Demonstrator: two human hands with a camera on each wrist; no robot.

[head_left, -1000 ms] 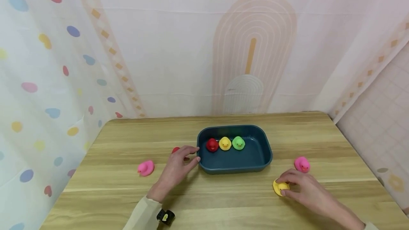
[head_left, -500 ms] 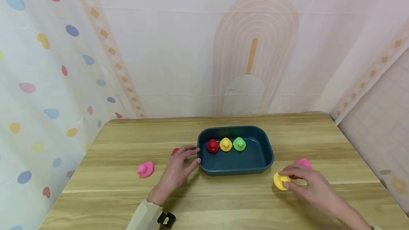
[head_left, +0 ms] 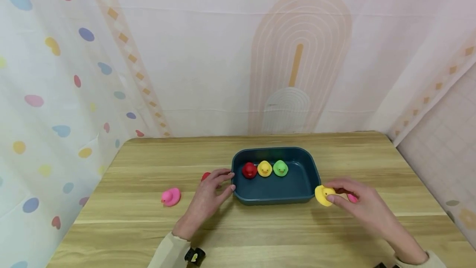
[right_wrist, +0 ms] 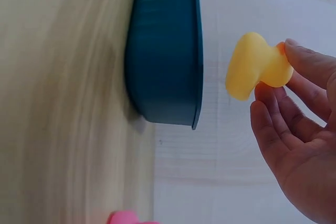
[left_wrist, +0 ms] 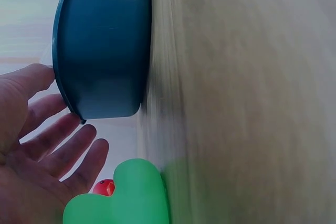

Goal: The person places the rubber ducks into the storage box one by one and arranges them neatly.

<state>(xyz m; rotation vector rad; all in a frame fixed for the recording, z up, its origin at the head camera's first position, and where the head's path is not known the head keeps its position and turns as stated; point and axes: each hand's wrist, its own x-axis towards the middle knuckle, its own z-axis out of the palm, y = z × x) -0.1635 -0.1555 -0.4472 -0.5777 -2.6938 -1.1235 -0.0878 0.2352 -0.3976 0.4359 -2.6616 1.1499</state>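
Note:
A dark blue-green basin (head_left: 275, 201) stands mid-table with a red duck (head_left: 249, 170), a yellow duck (head_left: 264, 169) and a green duck (head_left: 280, 168) in a row inside. My left hand (head_left: 208, 195) touches its left rim, fingers loosely extended; the left wrist view shows the fingertips right at the edge (left_wrist: 73, 109). By the basin's near right corner, my right hand (head_left: 358, 202) pinches a yellow rubber duck (right_wrist: 254, 66) between thumb and fingers. The right wrist view shows that duck raised above rim height, tilted.
A pink duck (head_left: 171, 197) lies on the table at the left. Another pink duck (head_left: 352, 198) is mostly hidden behind my right hand. Beside my left hand are a red duck (head_left: 205, 175) and a green duck (left_wrist: 142, 192). A patterned curtain (head_left: 201, 73) hangs behind the table.
My right hand has lifted the yellow duck off the table and carried it away from me, up beside the basin's right corner. My left hand stays at the rim.

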